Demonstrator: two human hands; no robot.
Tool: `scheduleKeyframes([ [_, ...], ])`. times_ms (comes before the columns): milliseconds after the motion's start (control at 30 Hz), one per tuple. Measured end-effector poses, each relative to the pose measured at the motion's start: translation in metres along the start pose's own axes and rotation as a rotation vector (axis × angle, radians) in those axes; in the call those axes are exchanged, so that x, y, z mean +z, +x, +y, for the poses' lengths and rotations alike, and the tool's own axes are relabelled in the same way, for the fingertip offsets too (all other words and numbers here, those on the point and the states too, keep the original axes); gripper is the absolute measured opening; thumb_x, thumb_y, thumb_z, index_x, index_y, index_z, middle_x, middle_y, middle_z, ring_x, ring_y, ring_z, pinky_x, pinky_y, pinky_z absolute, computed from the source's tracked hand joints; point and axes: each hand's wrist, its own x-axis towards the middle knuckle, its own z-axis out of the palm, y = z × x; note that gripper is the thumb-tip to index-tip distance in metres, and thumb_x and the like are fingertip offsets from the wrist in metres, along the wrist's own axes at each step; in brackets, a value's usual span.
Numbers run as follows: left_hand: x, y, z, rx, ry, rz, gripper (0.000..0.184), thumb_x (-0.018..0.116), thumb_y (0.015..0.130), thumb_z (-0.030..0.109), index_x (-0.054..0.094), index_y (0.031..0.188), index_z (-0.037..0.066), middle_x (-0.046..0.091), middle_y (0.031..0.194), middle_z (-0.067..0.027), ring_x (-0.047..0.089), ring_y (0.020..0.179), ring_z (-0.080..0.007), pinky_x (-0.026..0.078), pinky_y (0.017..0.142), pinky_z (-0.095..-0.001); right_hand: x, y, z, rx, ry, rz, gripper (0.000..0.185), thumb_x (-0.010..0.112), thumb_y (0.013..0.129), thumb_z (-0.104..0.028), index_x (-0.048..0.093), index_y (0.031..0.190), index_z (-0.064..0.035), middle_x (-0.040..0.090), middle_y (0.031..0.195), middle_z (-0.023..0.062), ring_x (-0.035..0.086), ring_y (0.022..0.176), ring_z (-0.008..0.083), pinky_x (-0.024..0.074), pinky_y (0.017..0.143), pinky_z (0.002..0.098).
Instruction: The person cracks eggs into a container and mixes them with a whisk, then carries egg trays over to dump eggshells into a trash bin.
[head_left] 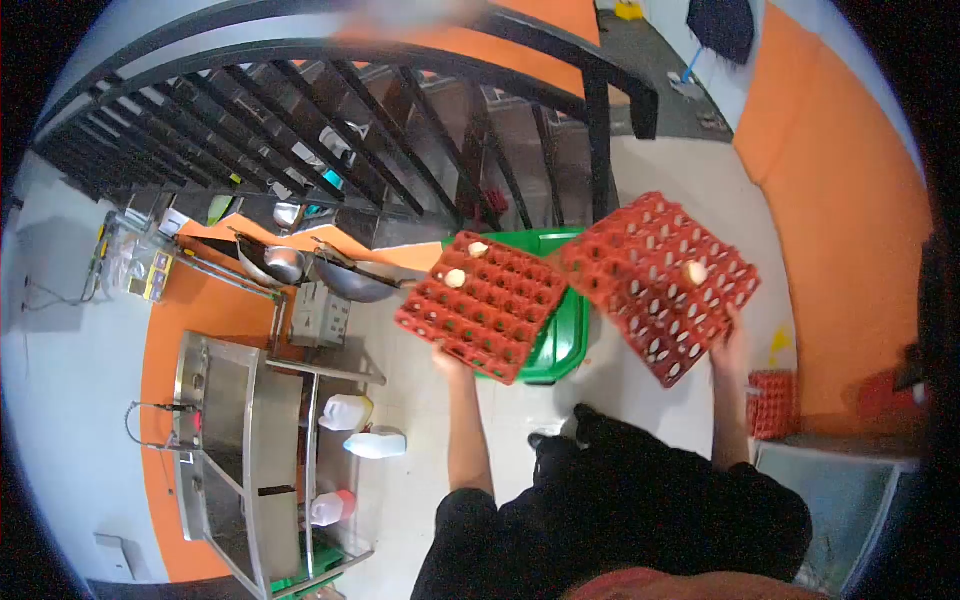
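My left hand [452, 362] grips the near edge of a red egg tray [490, 315], which carries two pale pieces that look like eggshell [456, 278] near its far left side. In my right hand [730, 338] is a second red egg tray [665, 270], held by its right edge and tilted, with one pale shell piece [694, 271] on it. Both trays are over or beside a green bin [562, 345], which they partly cover. The fingers under the trays are mostly hidden.
Black stair railings [400, 130] run across the far side. Pans [350, 277], a metal sink stand [255, 430] and plastic jugs [375, 444] are at the left. Stacked red trays [771, 404] stand at the right beside an orange wall [840, 200].
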Motion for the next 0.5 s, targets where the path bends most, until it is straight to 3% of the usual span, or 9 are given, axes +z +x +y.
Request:
scheduleKeyframes([
  [100, 0.0, 0.027, -0.075, -0.066, -0.187, 0.049, 0.055, 0.039, 0.07, 0.027, 0.038, 0.119, 0.003, 0.043, 0.116, -0.0125, 0.044, 0.105, -0.0297, 0.038, 0.089, -0.0422, 0.01, 0.03, 0.057, 0.16, 0.05, -0.278, 0.036, 0.046, 0.083, -0.016, 0.041, 0.116, -0.0017, 0.051, 0.108, 0.0121, 0.052, 0.095, 0.0229, 0.0428, 0.082, 0.0363],
  [167, -0.002, 0.041, -0.117, -0.162, -0.268, 0.018, 0.054, 0.038, 0.073, 0.031, 0.036, 0.12, 0.004, 0.041, 0.119, -0.0117, 0.043, 0.106, -0.0295, 0.038, 0.09, -0.0412, 0.029, 0.042, 0.1, 0.244, 0.135, -0.295, 0.034, 0.044, 0.083, -0.014, 0.042, 0.115, -0.0017, 0.052, 0.108, 0.0118, 0.051, 0.097, 0.024, 0.0432, 0.082, 0.0375],
  [233, -0.01, 0.062, -0.149, -0.191, -0.237, 0.12, 0.054, 0.04, 0.075, 0.034, 0.037, 0.119, 0.004, 0.042, 0.118, -0.0112, 0.045, 0.104, -0.0289, 0.039, 0.087, -0.0406, 0.042, 0.065, 0.147, 0.139, -0.338, -0.468, 0.036, 0.045, 0.082, -0.021, 0.045, 0.114, -0.0044, 0.053, 0.108, 0.0092, 0.05, 0.099, 0.0248, 0.04, 0.085, 0.0411],
  [300, -0.017, 0.062, -0.166, -0.121, -0.144, 0.22, 0.053, 0.043, 0.076, 0.037, 0.037, 0.117, 0.004, 0.044, 0.115, -0.0115, 0.046, 0.101, -0.0284, 0.04, 0.083, -0.0401, 0.074, 0.073, 0.181, 0.454, 0.069, -0.282, 0.038, 0.047, 0.08, -0.02, 0.043, 0.115, -0.0055, 0.05, 0.113, 0.0087, 0.05, 0.099, 0.0242, 0.0423, 0.083, 0.0383],
  [367, -0.044, 0.049, -0.154, 0.005, 0.094, 0.313, 0.052, 0.046, 0.077, 0.037, 0.038, 0.114, 0.002, 0.047, 0.109, -0.013, 0.047, 0.097, -0.0281, 0.041, 0.079, -0.0396, 0.075, 0.101, 0.224, 0.572, 0.092, -0.356, 0.038, 0.049, 0.081, -0.017, 0.041, 0.116, -0.006, 0.048, 0.115, 0.0072, 0.05, 0.099, 0.0218, 0.0436, 0.082, 0.036],
  [467, -0.098, 0.001, -0.096, -0.017, 0.653, 0.446, 0.05, 0.05, 0.076, 0.034, 0.038, 0.11, -0.001, 0.05, 0.101, -0.0169, 0.049, 0.092, -0.0284, 0.041, 0.075, -0.0388, 0.087, 0.113, 0.248, 0.243, -0.354, -0.376, 0.037, 0.047, 0.083, -0.014, 0.039, 0.118, -0.0058, 0.048, 0.114, 0.0068, 0.049, 0.101, 0.0207, 0.0418, 0.085, 0.0353],
  [500, -0.13, -0.019, -0.07, 0.005, 1.153, 0.292, 0.052, 0.052, 0.076, 0.034, 0.038, 0.109, -0.002, 0.051, 0.098, -0.0223, 0.05, 0.09, -0.0314, 0.04, 0.077, -0.0382, 0.087, 0.111, 0.25, 0.176, -0.309, -0.486, 0.037, 0.047, 0.083, -0.013, 0.039, 0.119, -0.0056, 0.048, 0.114, 0.0065, 0.048, 0.102, 0.019, 0.0407, 0.086, 0.0341],
])
